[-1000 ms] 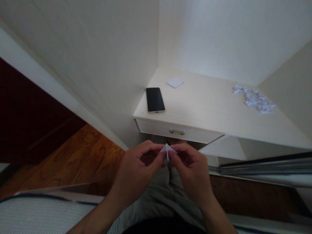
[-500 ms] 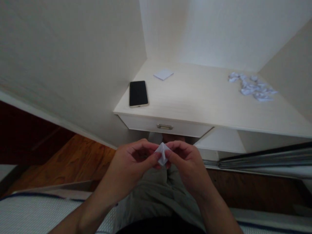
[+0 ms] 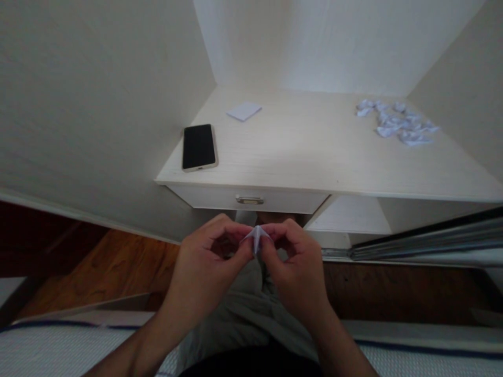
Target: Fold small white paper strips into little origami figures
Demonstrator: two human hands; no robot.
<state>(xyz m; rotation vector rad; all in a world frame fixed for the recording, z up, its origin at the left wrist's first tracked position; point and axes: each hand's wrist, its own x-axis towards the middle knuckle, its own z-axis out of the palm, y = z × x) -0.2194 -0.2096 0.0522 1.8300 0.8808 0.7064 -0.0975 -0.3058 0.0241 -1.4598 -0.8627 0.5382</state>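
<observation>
A small piece of folded white paper (image 3: 257,238) is held up between both hands, just below the front of the desk and over my lap. My left hand (image 3: 214,251) pinches its left side between thumb and fingers. On the right side, my right hand (image 3: 293,256) grips it the same way. A raised crease runs down the middle of the paper, and its outer parts are covered by my thumbs and fingertips.
On the white desk (image 3: 298,152) a phone (image 3: 199,147) lies at the left, with a flat white paper (image 3: 244,111) behind it. Several crumpled or folded white papers (image 3: 396,123) lie at the far right. A drawer handle (image 3: 249,200) faces me below the desktop.
My thumbs now cover more of the paper, and less of its surface shows. The desk and its things have shifted left in the view as the camera turned.
</observation>
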